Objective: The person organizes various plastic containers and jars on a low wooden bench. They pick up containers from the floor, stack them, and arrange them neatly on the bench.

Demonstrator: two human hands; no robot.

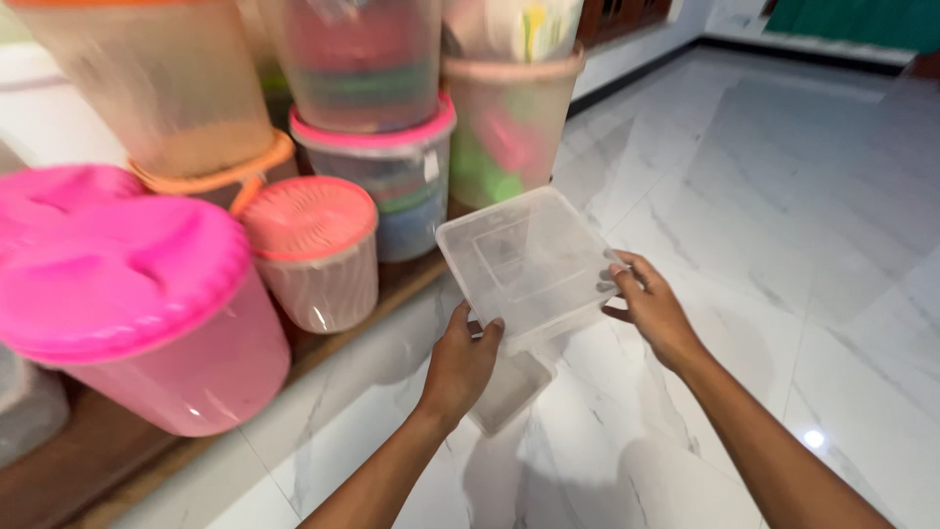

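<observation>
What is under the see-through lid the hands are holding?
Under the clear lid, held by the left hand and right hand, sits a clear container on the marble floor. Its inside is too blurry to make out.

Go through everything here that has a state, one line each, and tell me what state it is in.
Clear lid: off, tilted, held by both hands.
Clear box: open, held low under the lid.
Left hand: gripping lid's near edge.
Right hand: gripping lid's right edge.
Big pink bucket: lidded.
Small ribbed jar: lidded.
Pink-lidded tub: closed, another container stacked on it.
</observation>
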